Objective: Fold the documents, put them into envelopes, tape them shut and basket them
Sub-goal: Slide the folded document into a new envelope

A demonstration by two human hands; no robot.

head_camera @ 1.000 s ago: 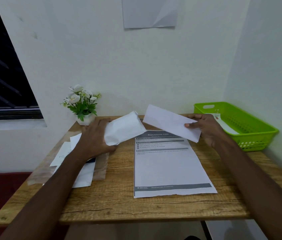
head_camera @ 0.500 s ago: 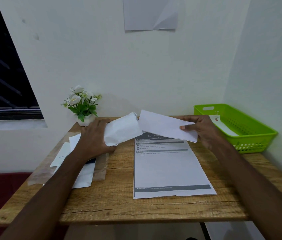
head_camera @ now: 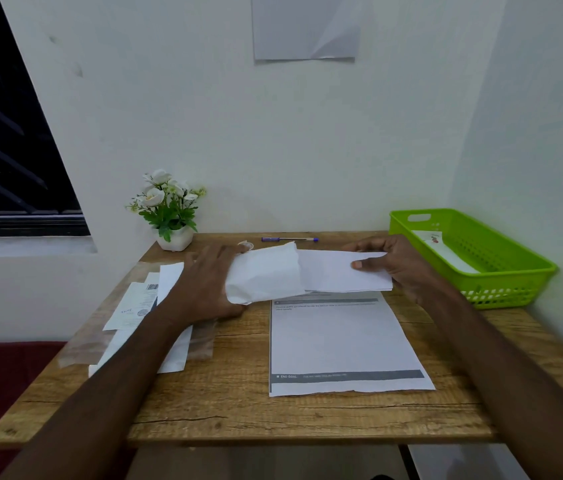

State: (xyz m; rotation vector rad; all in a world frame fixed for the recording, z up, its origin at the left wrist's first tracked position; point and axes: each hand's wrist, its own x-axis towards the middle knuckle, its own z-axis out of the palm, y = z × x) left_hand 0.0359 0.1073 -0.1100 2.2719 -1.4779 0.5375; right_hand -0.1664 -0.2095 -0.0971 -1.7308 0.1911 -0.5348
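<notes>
My left hand (head_camera: 209, 282) grips a white envelope (head_camera: 264, 277) by its left end, the mouth pointing right. My right hand (head_camera: 396, 266) pinches a folded white document (head_camera: 337, 275), whose left end sits inside the envelope's mouth. Both are held just above the far part of the wooden table (head_camera: 231, 407). Beneath them a flat printed document (head_camera: 342, 344) lies on the table. The green basket (head_camera: 501, 271) stands at the right with a taped envelope (head_camera: 446, 252) inside.
A stack of envelopes and papers (head_camera: 141, 306) on a clear plastic sleeve lies under my left forearm. A small flower pot (head_camera: 169, 216) stands at the back left, a pen (head_camera: 288, 239) and a tape roll (head_camera: 246, 244) at the back edge. Walls close behind and right.
My right hand has moved the folded document left and levelled it, so its end has gone from outside the envelope into the mouth. The left hand stayed in place.
</notes>
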